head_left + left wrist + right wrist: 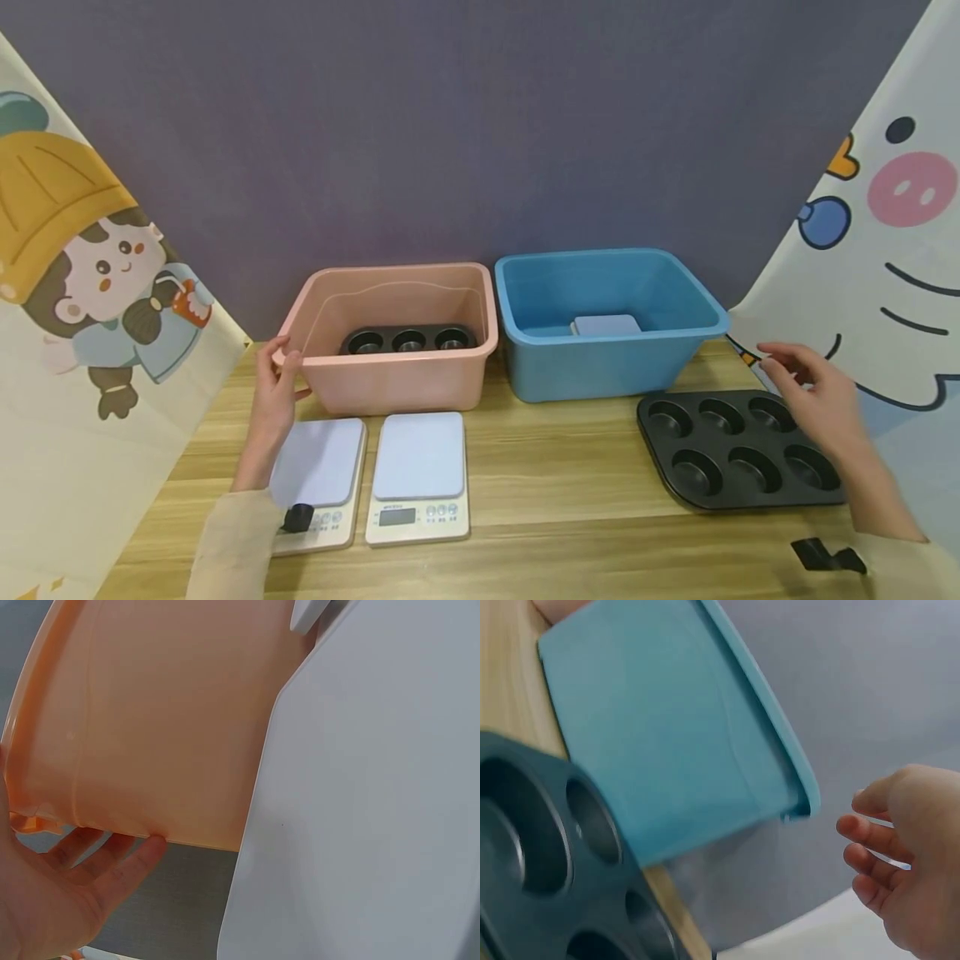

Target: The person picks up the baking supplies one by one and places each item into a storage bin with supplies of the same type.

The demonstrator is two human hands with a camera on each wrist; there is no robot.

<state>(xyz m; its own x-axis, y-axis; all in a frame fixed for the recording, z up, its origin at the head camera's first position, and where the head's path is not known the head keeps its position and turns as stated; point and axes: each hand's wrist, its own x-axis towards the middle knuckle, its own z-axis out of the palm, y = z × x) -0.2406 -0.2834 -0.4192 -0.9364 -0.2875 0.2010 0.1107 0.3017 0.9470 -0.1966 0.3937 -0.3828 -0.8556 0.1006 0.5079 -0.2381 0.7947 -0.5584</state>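
My left hand (275, 387) grips the left front corner of a pink plastic bin (397, 385), its fingers against the bin's side in the left wrist view. Directly below that hand lies a white kitchen scale (321, 458), partly covered by the forearm. At the right, my right hand (817, 396) is held in the air over the right side of a black muffin pan (715, 446). Its fingers are loosely bent with nothing between them; the right wrist view shows them apart from the blue plastic bin (652, 727).
A second kitchen scale (418, 479) lies beside the first. Inside the pink bin is another dark muffin pan (408, 340). The blue bin holds a flat white item (606, 325). Behind both bins rises a grey backdrop (480, 133), with printed side panels left and right.
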